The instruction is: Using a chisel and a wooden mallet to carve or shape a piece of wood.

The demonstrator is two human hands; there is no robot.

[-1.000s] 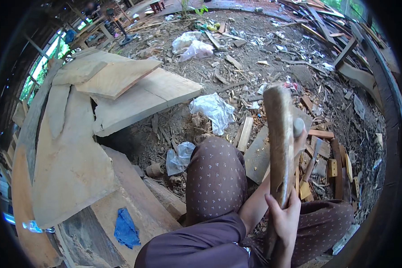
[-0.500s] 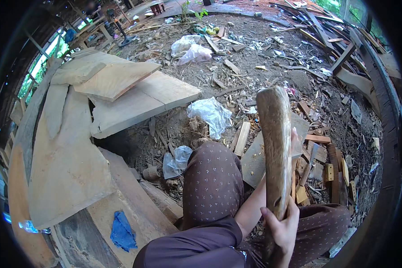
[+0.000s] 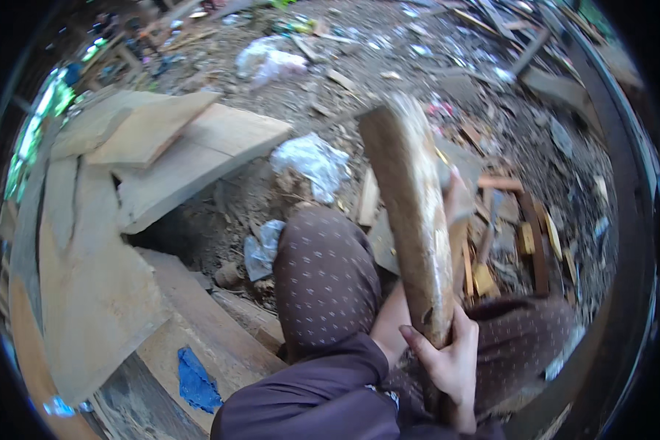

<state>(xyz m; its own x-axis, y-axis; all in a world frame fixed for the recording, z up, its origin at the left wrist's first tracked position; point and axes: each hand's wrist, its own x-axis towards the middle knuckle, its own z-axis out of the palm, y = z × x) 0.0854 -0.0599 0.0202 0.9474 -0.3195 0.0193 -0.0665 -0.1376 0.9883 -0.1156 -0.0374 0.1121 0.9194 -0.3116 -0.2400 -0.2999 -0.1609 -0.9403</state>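
A long, thick, slightly curved piece of wood (image 3: pixel 411 220) is held up in front of me, tilted with its broad end up and away to the left. My right hand (image 3: pixel 449 359) grips its lower part, thumb across the front and fingers round the right side. Behind the wood runs my left forearm (image 3: pixel 391 320). My left hand (image 3: pixel 458 202) shows only as a blurred strip along the wood's upper right side, where it seems to hold it from behind; most of its fingers are hidden. Below are my bent knees in patterned brown trousers (image 3: pixel 326 279).
Large flat boards (image 3: pixel 95 286) are stacked at the left, with a blue scrap (image 3: pixel 198 379) on one. Clear plastic bags (image 3: pixel 312 167) and wood chips litter the dirt ahead. Small offcuts (image 3: pixel 524 238) lie at the right, beside a long dark beam (image 3: pixel 631 154).
The piece of wood has tilted leftward, its upper end moving left and nearer the view's middle. Both hands have moved with it. The whole view has shifted and blurred slightly.
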